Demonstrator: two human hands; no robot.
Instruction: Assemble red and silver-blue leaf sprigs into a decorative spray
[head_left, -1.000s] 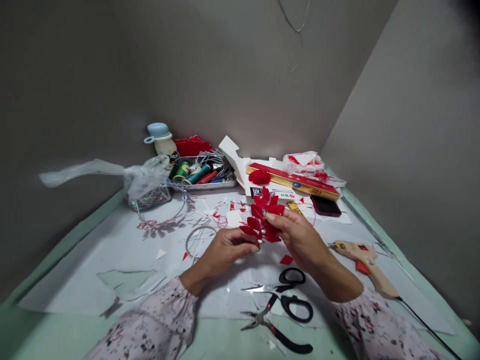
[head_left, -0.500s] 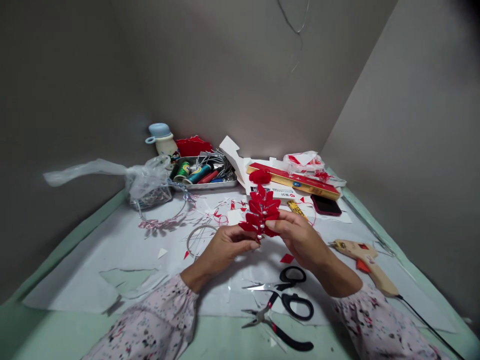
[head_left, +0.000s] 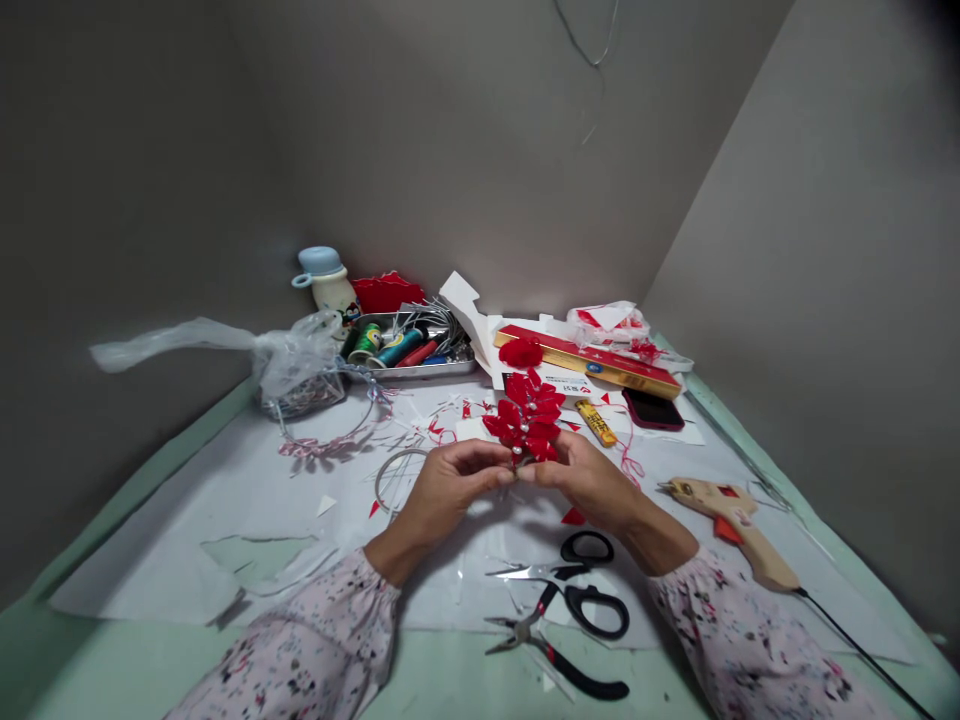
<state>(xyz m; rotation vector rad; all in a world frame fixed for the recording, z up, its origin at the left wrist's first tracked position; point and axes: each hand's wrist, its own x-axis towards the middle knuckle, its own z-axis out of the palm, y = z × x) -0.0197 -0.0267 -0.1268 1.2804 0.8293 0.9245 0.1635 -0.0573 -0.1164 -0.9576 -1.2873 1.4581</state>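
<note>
A red leaf spray [head_left: 527, 412] with pearl beads along its middle stands upright between my hands, above the papered table. My left hand [head_left: 455, 487] pinches its bottom end from the left, thumb and fingers closed. From the right, my right hand [head_left: 587, 484] grips the same lower end, its thumb close to the left thumb; some of its fingers are hidden behind the red leaves. Below the hands lie black-handled scissors [head_left: 577, 580] and pliers [head_left: 540, 640]. A red scrap [head_left: 574, 516] rests under the right hand.
A glue gun [head_left: 739, 525] with a cord lies at right, near a phone [head_left: 652, 409] and a yellow lighter [head_left: 596, 422]. At the back are a metal tray [head_left: 427, 370] of thread spools and a long red-gold box [head_left: 589, 360]. A beaded hoop [head_left: 330, 440] and wire ring [head_left: 380, 480] lie left.
My right hand has moved down from the leaves to the spray's bottom end, beside my left fingers. The spray has turned slightly, and the yellow lighter is now less covered.
</note>
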